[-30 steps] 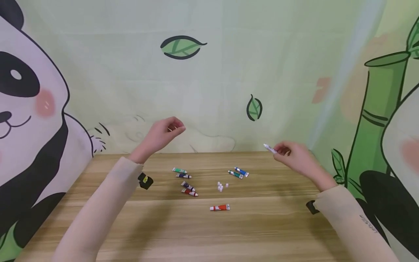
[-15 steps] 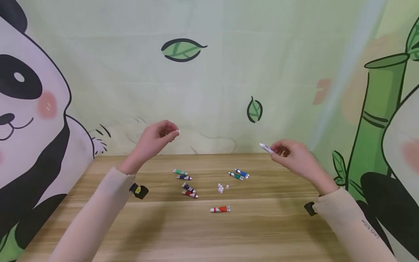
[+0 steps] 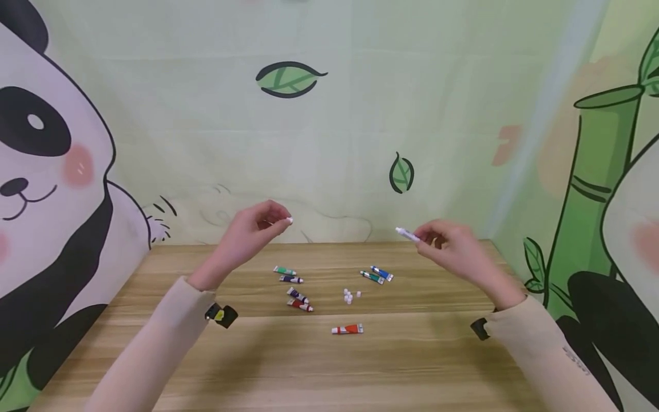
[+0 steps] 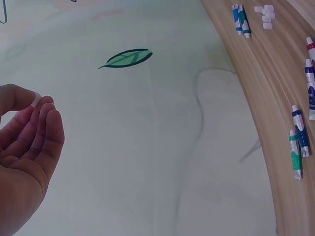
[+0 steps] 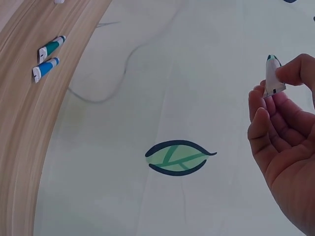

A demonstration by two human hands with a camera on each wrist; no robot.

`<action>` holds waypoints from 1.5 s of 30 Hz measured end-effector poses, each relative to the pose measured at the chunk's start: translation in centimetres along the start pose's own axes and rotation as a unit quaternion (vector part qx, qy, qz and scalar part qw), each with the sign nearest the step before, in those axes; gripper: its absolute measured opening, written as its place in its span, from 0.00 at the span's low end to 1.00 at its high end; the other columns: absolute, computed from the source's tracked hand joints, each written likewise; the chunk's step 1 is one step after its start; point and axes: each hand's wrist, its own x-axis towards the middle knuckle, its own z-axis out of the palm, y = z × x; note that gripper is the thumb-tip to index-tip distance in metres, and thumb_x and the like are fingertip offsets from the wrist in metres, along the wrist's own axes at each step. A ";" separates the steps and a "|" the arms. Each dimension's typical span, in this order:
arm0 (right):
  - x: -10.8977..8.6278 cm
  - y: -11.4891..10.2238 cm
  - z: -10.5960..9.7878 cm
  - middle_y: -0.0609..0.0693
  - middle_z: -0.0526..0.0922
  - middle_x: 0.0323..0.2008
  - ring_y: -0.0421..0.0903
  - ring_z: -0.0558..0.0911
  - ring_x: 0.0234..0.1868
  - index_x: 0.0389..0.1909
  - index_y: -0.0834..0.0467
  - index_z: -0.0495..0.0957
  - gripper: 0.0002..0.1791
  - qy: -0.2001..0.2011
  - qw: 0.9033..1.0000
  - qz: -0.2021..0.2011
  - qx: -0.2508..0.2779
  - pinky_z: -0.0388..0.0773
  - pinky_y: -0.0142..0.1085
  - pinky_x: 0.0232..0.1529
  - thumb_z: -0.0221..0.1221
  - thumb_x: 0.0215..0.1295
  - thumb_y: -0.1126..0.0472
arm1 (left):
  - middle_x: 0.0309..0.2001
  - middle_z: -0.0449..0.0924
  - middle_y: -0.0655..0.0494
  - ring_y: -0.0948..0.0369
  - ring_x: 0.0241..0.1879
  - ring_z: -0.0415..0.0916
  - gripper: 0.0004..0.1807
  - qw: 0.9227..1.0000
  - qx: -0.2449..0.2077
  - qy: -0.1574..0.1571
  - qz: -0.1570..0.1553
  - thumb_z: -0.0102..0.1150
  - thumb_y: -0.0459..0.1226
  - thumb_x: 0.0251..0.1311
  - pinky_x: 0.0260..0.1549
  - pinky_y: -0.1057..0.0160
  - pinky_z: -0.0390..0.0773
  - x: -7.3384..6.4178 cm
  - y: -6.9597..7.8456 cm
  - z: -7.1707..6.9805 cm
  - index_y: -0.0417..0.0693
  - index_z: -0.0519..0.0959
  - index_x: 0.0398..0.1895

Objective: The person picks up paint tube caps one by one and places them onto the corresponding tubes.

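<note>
Above the table's back part, my left hand [image 3: 257, 229] pinches a small white cap [image 3: 290, 220] between thumb and fingertips; the cap also peeks out at the thumb in the left wrist view. On the other side my right hand [image 3: 450, 246] grips a small paint tube [image 3: 407, 234], its white tip pointing left toward the left hand. In the right wrist view the tube's flat pale crimped end [image 5: 274, 81] faces the camera, pressed between thumb and fingers. A gap separates the two hands, both raised against the cloth backdrop.
On the wooden table [image 3: 391, 366] lie a red paint tube [image 3: 348, 329], a pile of white caps [image 3: 348, 296], a blue tube [image 3: 381, 273] beside a green tube [image 3: 372, 277], and several more tubes [image 3: 297, 296] at left. A panda-printed cloth [image 3: 329, 126] hangs behind.
My right hand has moved left with the paint tube. The left hand has sunk a little, and the white cap now shows at its fingertips; the hands are closer together.
</note>
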 end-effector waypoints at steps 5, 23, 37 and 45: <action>0.2 -0.3 0.5 0.48 0.82 0.32 0.45 0.76 0.31 0.43 0.63 0.83 0.07 -0.013 1.000 -0.010 -0.002 0.76 0.34 0.30 0.62 0.66 0.67 | 0.39 0.83 0.55 0.52 0.34 0.77 0.08 1.000 -0.008 -0.003 0.004 0.62 0.42 0.70 0.31 0.63 0.77 -0.3 0.2 0.3 0.48 0.80 0.44; 0.7 -2.2 2.3 0.47 0.80 0.30 0.45 0.74 0.29 0.41 0.61 0.83 0.05 -0.016 0.999 -0.030 0.038 0.72 0.33 0.25 0.61 0.67 0.67 | 0.40 0.83 0.56 0.56 0.35 0.79 0.09 0.999 -0.043 0.001 -0.013 0.63 0.44 0.69 0.36 0.62 0.80 -1.3 0.4 1.8 0.50 0.81 0.44; 0.6 -3.9 3.9 0.44 0.80 0.29 0.44 0.75 0.29 0.41 0.59 0.84 0.04 -0.021 0.996 -0.049 0.067 0.72 0.34 0.26 0.61 0.69 0.65 | 0.39 0.83 0.57 0.53 0.37 0.80 0.09 0.998 -0.066 -0.006 -0.010 0.63 0.43 0.69 0.37 0.62 0.80 -2.1 1.2 3.3 0.47 0.81 0.44; 0.7 -4.7 4.5 0.42 0.80 0.31 0.42 0.75 0.31 0.42 0.58 0.84 0.05 -0.030 0.994 -0.068 0.074 0.73 0.34 0.29 0.61 0.69 0.65 | 0.38 0.84 0.58 0.57 0.36 0.79 0.06 0.997 -0.078 -0.007 -0.001 0.63 0.42 0.68 0.36 0.61 0.80 -2.5 2.2 4.3 0.51 0.82 0.43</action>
